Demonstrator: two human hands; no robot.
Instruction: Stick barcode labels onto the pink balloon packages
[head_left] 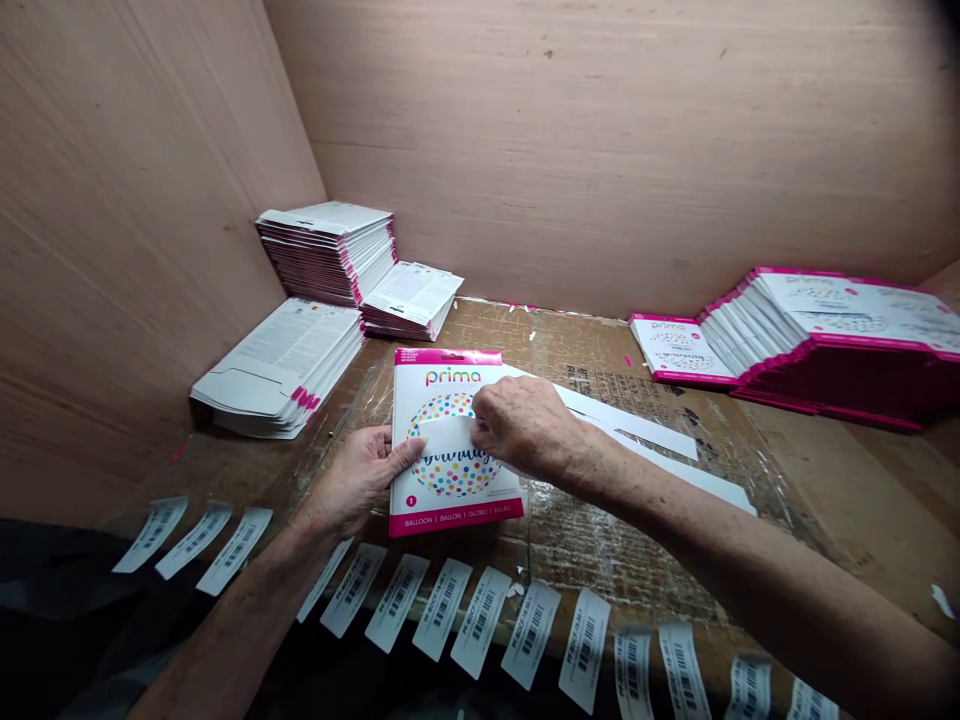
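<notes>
A white and pink "prima" balloon packet [456, 500] with a dotted balloon picture stands out at the middle, over the cardboard surface. My left hand [367, 465] grips its left edge, thumb on the front. My right hand [517, 420] is curled in a fist at the packet's front, by a pale strip that crosses the printed picture; what its fingers pinch, if anything, is hidden. White paper strips [652, 425] lie under and beyond my right forearm. Barcode labels [444, 608] hang in a row along the near edge.
Stacks of white packets [330, 250] stand at the back left, with a lower stack [292, 350] in front. More pink-edged packets [810, 330] lean in a stack at the right. Wooden panels [600, 130] rise behind and at the left. The surface is taped cardboard [810, 470].
</notes>
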